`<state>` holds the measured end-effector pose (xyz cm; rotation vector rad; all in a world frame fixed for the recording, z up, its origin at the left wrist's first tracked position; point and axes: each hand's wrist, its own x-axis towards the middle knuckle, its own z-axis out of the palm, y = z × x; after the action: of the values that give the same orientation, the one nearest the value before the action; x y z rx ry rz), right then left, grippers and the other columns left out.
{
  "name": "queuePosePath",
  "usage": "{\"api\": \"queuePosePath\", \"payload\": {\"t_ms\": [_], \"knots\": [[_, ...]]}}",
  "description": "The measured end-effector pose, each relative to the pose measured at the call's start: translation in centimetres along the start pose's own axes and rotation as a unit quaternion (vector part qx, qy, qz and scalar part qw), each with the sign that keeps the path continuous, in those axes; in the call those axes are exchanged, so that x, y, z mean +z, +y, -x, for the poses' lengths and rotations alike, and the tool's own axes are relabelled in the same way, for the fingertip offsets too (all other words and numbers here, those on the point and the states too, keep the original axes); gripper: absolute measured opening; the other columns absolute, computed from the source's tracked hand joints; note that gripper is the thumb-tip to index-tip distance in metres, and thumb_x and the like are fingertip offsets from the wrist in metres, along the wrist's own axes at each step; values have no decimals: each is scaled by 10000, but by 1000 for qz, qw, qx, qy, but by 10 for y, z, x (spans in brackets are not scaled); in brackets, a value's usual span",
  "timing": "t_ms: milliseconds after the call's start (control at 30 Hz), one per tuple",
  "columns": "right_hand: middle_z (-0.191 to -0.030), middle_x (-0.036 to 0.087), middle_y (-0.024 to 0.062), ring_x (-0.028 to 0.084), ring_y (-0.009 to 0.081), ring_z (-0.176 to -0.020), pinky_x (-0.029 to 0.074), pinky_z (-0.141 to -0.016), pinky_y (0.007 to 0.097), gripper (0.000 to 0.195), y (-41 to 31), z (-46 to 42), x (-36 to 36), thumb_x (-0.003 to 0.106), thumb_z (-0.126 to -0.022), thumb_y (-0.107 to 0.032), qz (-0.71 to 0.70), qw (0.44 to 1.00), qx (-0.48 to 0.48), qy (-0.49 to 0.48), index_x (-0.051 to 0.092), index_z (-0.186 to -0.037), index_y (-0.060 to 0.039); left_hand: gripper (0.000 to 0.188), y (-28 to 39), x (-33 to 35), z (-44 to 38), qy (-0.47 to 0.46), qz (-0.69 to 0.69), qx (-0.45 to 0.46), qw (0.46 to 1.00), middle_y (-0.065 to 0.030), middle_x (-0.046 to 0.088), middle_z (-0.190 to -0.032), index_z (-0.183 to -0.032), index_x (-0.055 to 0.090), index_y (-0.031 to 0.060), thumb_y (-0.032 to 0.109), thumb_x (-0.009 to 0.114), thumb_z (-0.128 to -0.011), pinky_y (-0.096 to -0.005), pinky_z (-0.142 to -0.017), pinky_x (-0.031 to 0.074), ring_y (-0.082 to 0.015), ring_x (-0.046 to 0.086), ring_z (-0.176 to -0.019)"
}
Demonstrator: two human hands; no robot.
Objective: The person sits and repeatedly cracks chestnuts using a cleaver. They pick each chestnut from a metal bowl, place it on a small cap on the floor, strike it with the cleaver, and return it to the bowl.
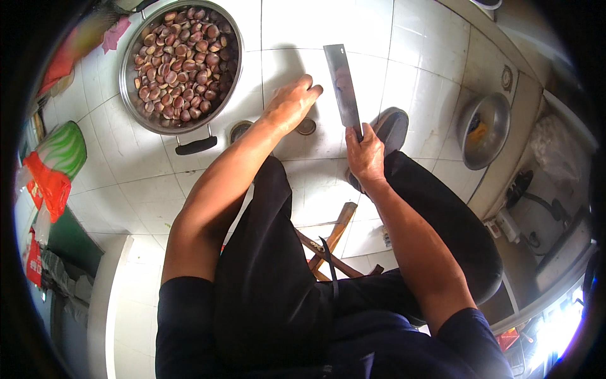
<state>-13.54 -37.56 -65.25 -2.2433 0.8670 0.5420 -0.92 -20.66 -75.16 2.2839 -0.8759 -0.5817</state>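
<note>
My right hand point(367, 154) grips the handle of a cleaver point(348, 87), its broad dark blade pointing up and away from me above the tiled floor. To the left of the blade, my left hand point(293, 102) is held with curled fingers; whether something is pinched in them is hidden. Beyond my left forearm stands a wide metal pot point(240, 61) full of brown chestnuts point(182, 66), several showing pale patches. Its black side handle point(196, 146) faces me. A small round brownish object point(307, 126) lies on the floor beside my left wrist.
A metal basin point(497, 137) with something yellow-orange inside leans at the right by a low ledge. Green-and-white point(66, 147) and red plastic bags point(49, 182) lie on the left. Between my legs are wooden stool legs point(336, 232). My right shoe point(393, 130) is near the blade.
</note>
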Motion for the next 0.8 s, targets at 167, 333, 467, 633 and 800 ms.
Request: {"api": "queuePosePath", "payload": {"t_ms": [167, 333, 467, 633, 800], "knots": [[-800, 677, 297, 719, 460, -767, 553, -720, 486, 357, -3, 9, 5, 603, -1061, -302, 10, 998, 31, -47, 584, -963, 40, 204, -4, 8, 4, 45, -8, -23, 999, -121, 658, -1108, -1110, 700, 83, 93, 701, -905, -456, -767, 626, -349, 728, -897], [-884, 695, 305, 721, 465, -835, 551, -757, 492, 371, -4, 16, 9, 597, -1063, -317, -2, 997, 40, -59, 585, -979, 44, 234, -2, 0, 10, 58, -15, -42, 997, -99, 688, -1096, -1120, 700, 103, 104, 724, -888, -460, -740, 628, -362, 741, -846], [-898, 697, 311, 722, 471, -846, 550, -764, 491, 375, 3, 22, 12, 598, -1063, -316, 5, 996, 46, -77, 587, -978, 48, 223, -8, -3, 11, 39, -22, -41, 998, -89, 685, -1080, -1131, 702, 117, 98, 703, -909, -454, -740, 627, -354, 735, -856], [-905, 698, 315, 727, 465, -887, 549, -779, 494, 387, 14, 35, 19, 609, -1056, -325, -42, 994, 64, -76, 596, -986, 56, 196, -18, 0, 9, 110, 30, -60, 992, -92, 677, -1061, -1129, 675, 115, 115, 689, -933, -451, -749, 612, -350, 723, -875], [-898, 706, 292, 731, 421, -865, 554, -785, 461, 384, 29, 45, 33, 620, -1054, -322, -79, 993, 65, -54, 626, -1011, 59, 141, -17, -8, 12, 166, 77, -69, 981, -94, 684, -1034, -1076, 641, 89, 92, 685, -942, -440, -725, 593, -341, 716, -877]]}}
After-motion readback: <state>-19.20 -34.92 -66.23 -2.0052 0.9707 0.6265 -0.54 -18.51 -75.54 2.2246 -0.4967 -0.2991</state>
